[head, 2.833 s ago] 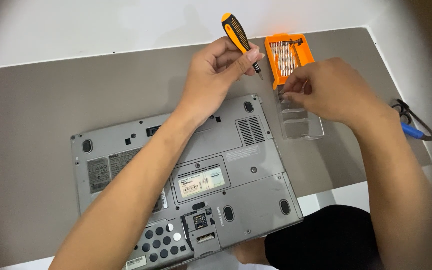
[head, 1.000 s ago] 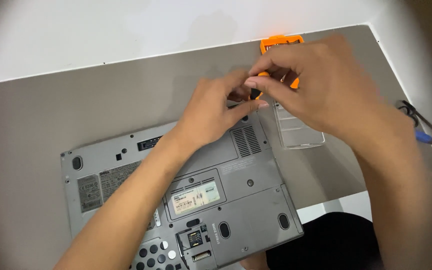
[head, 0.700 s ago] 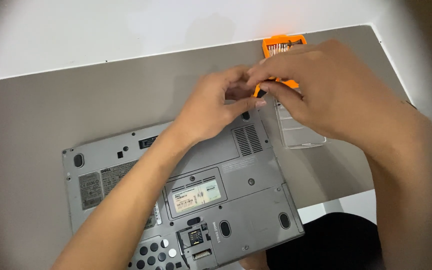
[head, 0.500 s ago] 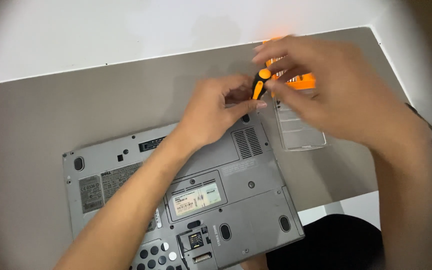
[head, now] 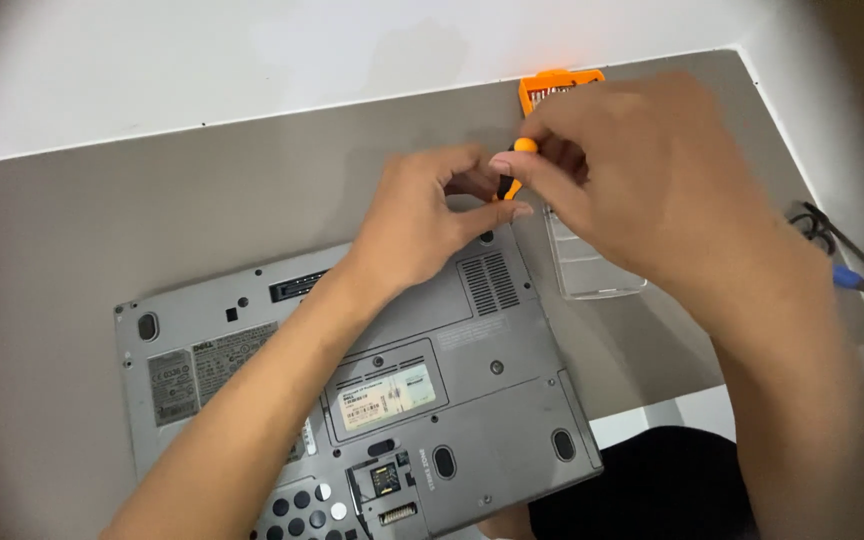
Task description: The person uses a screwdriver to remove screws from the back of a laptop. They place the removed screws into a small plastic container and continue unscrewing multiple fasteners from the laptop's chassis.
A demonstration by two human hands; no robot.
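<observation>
Grey and matte, the desk top (head: 102,220) fills most of the view and runs back to a plain white wall (head: 252,60), which it meets in a straight seam. At the near right the desk ends in a corner, with pale floor and a dark patch of clothing below it.

A grey laptop (head: 492,400) lies upside down on the desk, turned at a slight angle, its vent grille, labels and rubber feet facing up. Both hands meet over its far right corner. The left hand (head: 417,215) rests curled there, thumb and fingers closed around the lower part of a small screwdriver (head: 515,165) with an orange and black handle. The right hand (head: 642,170) comes in from the right and pinches the orange top of that handle between thumb and fingertips. The tool stands nearly upright over the laptop's corner; its tip is hidden behind the left thumb.

Just beyond the hands, near the wall, an orange bit case (head: 557,85) sits on the desk, partly covered by the right hand. Its clear plastic lid (head: 597,270) lies beside the laptop's right edge. A black cable with a blue plug (head: 837,255) lies at the far right.
</observation>
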